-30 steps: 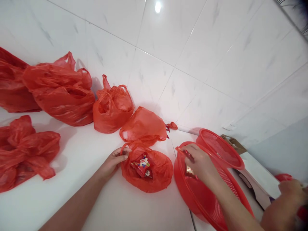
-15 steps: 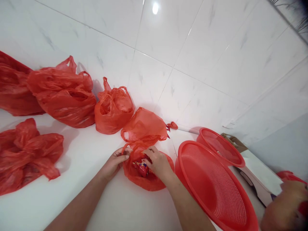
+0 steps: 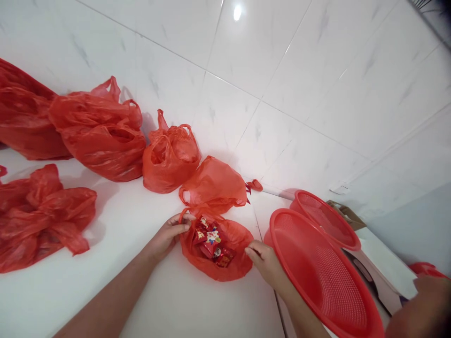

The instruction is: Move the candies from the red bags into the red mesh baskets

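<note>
Since the frame half a second ago, the right hand (image 3: 265, 263) has been moving out of the open red plastic bag (image 3: 214, 276) to its right-hand rim, and more of the red candy-style packets (image 3: 212, 237) are now showing inside. The fingers of that hand are bunching close together against the rim; from where I'm standing I cannot tell whether they are pinching the plastic. The left hand (image 3: 172, 232) is still pinching the bag's handle on the other side, so the mouth is staying wide. The bag is sitting on the white surface (image 3: 183, 300), just beside the large red mesh basket (image 3: 338, 272).

As for progress, a small pile of packets is already lying in this bag, but its handles are still hanging untied, so I'm judging it unfinished. Behind it a flattened red bag (image 3: 214, 185) is lying, while bulging red bags (image 3: 169, 159) are standing along the tiled wall (image 3: 239, 94), seemingly already filled.
</note>
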`<state>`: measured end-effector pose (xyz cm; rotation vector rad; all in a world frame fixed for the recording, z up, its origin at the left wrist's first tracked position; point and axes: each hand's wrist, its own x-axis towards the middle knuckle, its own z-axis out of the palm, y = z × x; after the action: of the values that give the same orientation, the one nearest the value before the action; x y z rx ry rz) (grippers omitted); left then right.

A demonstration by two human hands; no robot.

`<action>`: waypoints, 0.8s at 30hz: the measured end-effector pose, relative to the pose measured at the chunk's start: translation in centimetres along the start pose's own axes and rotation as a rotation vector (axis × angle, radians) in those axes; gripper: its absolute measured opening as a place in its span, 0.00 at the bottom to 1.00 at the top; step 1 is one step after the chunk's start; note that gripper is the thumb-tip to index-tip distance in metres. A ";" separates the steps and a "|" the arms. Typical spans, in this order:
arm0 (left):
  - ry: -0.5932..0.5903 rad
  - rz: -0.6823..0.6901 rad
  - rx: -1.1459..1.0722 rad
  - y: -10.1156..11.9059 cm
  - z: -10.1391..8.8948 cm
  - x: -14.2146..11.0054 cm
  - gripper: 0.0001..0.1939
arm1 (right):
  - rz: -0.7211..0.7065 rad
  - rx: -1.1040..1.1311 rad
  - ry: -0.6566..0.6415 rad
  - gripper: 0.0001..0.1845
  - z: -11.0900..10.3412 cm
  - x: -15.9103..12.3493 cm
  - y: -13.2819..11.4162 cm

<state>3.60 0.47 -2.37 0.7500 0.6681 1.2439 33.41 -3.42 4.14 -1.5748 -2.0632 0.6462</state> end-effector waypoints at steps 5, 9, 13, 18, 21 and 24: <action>0.018 0.001 -0.026 0.3 0.2 -0.2 0.13 | 0.170 0.089 0.234 0.16 2.5 -2.6 2.2; 0.003 0.009 -0.051 0.4 0.5 -0.2 0.12 | 0.466 0.324 0.374 0.19 4.9 -4.2 4.2; 0.021 0.053 -0.038 0.7 1.1 -0.5 0.15 | 0.606 0.547 0.306 0.30 5.3 -3.1 5.1; 0.103 0.109 0.110 1.5 2.5 -1.3 0.21 | 0.514 0.746 0.123 0.28 5.7 -1.0 3.7; 0.122 0.149 0.273 3.2 3.9 -1.3 0.27 | 0.449 0.958 0.091 0.27 6.2 -0.2 2.3; 0.089 0.215 0.434 6.3 6.4 -0.6 0.31 | 0.390 1.020 0.154 0.15 5.1 0.0 0.4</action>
<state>4.90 0.00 6.55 1.1528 0.9673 1.3497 30.52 -3.77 -0.09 -1.2951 -0.9787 1.3738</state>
